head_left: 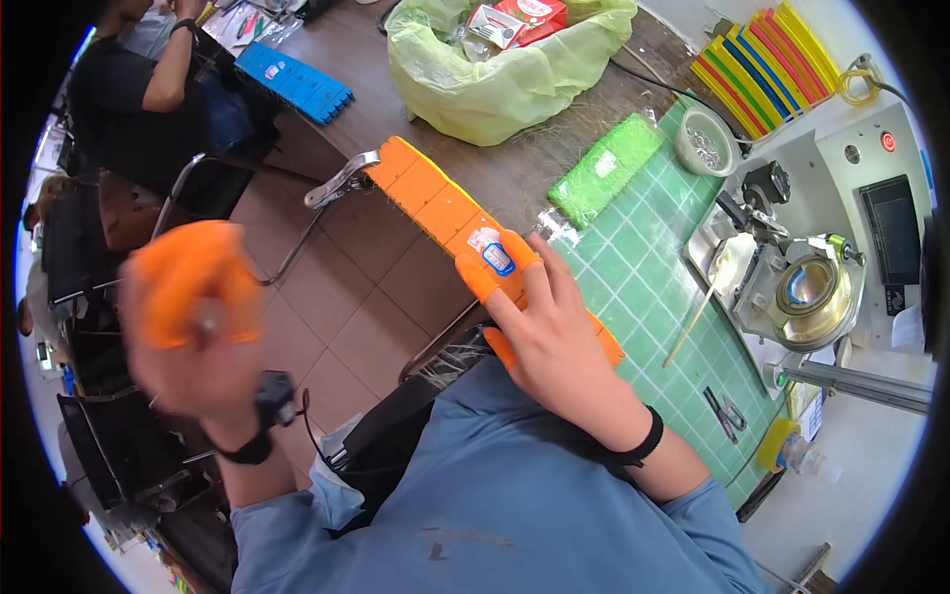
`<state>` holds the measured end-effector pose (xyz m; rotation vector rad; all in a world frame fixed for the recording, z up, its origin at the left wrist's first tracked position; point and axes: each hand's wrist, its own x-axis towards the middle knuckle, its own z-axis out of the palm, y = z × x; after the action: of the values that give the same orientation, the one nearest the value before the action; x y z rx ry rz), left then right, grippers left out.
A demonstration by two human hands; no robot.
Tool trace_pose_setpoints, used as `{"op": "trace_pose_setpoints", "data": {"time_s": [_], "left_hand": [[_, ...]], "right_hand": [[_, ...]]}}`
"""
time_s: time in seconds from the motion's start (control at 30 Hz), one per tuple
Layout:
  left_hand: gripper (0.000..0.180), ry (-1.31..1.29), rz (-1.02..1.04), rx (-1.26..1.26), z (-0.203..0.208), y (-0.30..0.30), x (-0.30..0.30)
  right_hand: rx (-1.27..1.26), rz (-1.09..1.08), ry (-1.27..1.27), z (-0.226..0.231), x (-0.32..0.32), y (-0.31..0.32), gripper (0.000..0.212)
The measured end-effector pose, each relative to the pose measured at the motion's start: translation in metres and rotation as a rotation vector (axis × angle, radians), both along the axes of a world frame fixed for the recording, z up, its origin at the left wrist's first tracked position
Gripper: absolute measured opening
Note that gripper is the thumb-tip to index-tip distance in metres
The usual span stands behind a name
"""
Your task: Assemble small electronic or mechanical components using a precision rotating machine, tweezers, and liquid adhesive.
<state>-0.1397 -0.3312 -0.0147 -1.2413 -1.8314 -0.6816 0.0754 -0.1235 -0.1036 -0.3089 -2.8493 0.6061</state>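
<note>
A long orange foam strip (427, 203) with cross grooves lies at the bench edge, a white label and a blue-rimmed mark on it. My right hand (554, 332) rests over its near part, orange finger covers on the fingertips and the thumb against the edge, gripping it. A metal clamp (344, 180) bites the strip's far end. My left hand (193, 307), also in orange finger covers, is raised to the left over the floor, apart from the strip. It is blurred, but its fingers look curled together; what they pinch cannot be made out.
A green foam block (607, 170) and a bowl of small bits (705, 142) sit beyond the green mat (643, 287). A bench machine (807, 287) stands right. Farther off are a yellow-green bag (485, 94), a blue strip (294, 81) and a seated person (139, 109).
</note>
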Motion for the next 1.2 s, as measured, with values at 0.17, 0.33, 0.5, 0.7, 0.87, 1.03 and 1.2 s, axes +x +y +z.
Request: {"op": "trace_pose_setpoints", "data": {"time_s": [0.17,0.33,0.5,0.7,0.87,1.03,1.2], "left_hand": [[0.020,-0.249,-0.302,-0.266,-0.026,0.037,0.036],[0.018,-0.443,-0.473,-0.268,-0.068,0.055,0.054],[0.017,-0.491,-0.466,-0.252,-0.077,0.046,0.060],[0.016,-0.488,-0.470,-0.255,-0.090,0.049,0.062],[0.018,-0.503,-0.477,-0.310,-0.100,0.053,0.067],[0.016,-0.501,-0.442,-0.313,-0.103,0.050,0.075],[0.013,-0.558,-0.439,-0.331,-0.115,0.051,0.089]], "right_hand": [[0.053,0.011,0.020,-0.001,-0.006,-0.006,0.068],[0.101,-0.050,-0.034,0.010,0.003,-0.008,0.071],[0.143,-0.024,-0.020,0.008,0.002,-0.012,0.069],[0.175,-0.045,0.003,0.008,-0.006,-0.013,0.067],[0.206,-0.026,0.027,-0.001,-0.006,-0.006,0.064],[0.220,-0.024,0.017,0.001,0.003,-0.010,0.061],[0.130,-0.038,0.075,0.005,0.019,-0.012,0.067]]}}
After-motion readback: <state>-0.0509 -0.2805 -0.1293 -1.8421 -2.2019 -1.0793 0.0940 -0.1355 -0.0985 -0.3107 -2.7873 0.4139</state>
